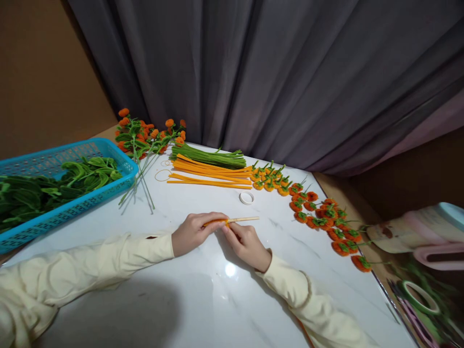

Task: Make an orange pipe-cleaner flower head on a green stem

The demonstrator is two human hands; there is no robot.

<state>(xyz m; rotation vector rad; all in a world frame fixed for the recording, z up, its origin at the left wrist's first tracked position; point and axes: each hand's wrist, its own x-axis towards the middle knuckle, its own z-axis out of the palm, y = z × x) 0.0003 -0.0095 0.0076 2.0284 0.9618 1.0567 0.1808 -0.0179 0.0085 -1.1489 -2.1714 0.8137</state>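
Over the middle of the white marbled table, my left hand (195,234) and my right hand (244,243) meet around a thin wooden stick (246,219). An orange pipe cleaner (213,222) runs along the stick's left part, and my left hand is closed on it. The fingertips of my right hand pinch where the orange strip meets the stick. The bare end of the stick points right. Part of the strip is hidden behind my fingers. Beyond my hands lie orange pipe cleaners (210,168) in a bundle and green pipe cleaners (210,157).
A blue basket (132,169) of green leaves (90,174) stands left. Finished flowers (141,133) lie at the back. Orange flower heads (322,217) line the right side. A white ring (246,197) is mid-table. Green tape (420,297), scissors (413,319) and a tumbler (416,227) sit right.
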